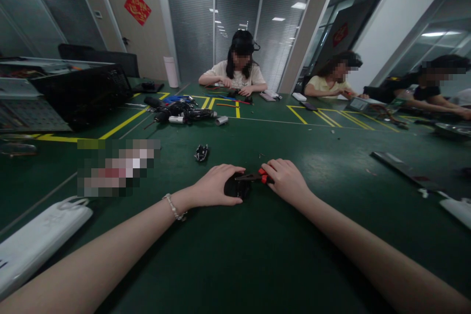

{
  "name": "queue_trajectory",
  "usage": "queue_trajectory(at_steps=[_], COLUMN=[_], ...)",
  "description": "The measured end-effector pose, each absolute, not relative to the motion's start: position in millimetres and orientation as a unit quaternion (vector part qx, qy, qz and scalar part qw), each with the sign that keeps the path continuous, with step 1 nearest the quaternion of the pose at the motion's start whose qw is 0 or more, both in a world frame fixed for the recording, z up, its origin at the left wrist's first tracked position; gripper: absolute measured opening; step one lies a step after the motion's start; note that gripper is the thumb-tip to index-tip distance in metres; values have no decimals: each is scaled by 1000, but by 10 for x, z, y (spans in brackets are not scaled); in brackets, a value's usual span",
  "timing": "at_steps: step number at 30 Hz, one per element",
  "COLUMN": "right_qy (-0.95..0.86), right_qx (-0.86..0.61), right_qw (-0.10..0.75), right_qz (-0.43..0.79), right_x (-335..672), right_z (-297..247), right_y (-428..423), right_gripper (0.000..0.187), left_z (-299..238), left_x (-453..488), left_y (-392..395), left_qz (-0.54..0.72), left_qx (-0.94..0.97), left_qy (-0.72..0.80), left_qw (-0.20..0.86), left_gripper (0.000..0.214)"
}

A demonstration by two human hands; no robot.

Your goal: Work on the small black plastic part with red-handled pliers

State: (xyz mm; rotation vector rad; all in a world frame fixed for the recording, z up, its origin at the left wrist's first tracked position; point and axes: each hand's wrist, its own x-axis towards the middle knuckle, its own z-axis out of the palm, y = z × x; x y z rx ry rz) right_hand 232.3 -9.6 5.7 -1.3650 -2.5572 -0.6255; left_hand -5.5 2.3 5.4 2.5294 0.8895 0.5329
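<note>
My left hand (215, 185) is closed around a small black part (235, 187) resting on the green table (235, 255). Its exact kind is too dark to make out. In my right hand (289, 179) are needle-nose pliers (253, 176) with red grips, the fingers wrapped round the handles. The plier jaws reach left over the black part, at its top edge; whether they pinch it I cannot tell. A small black and silver piece (201, 153) lies beyond my left hand. Tiny screw-like bits (261, 156) lie just past the pliers.
A heap of black cables and tools (180, 110) lies farther back, with a silver cylinder (222, 120) beside it. At left are a black computer case (84, 95) and a white power strip (40, 240). A flat dark panel (401, 169) lies right. Several people sit across the table.
</note>
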Motion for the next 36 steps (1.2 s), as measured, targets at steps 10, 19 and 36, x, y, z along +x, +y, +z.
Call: queue_trajectory(at_steps=[10,19,36], right_qy=[-857,-859,-859], right_qx=[-460,-453,-458], right_qw=[87,98,100], right_qz=[-216,-219,-207], right_x=[2317,2317,2321], right_z=[47,49,54], right_y=[-86,-89,-96], right_gripper=[36,35,37], left_z=[48,36,44], left_x=[-55,-56,-61], left_y=[30,33,27], left_qz=[181,190,221], left_qx=[906,901,879], left_qy=[326,330,338], left_qw=[200,208,255], left_gripper=[74,72,70])
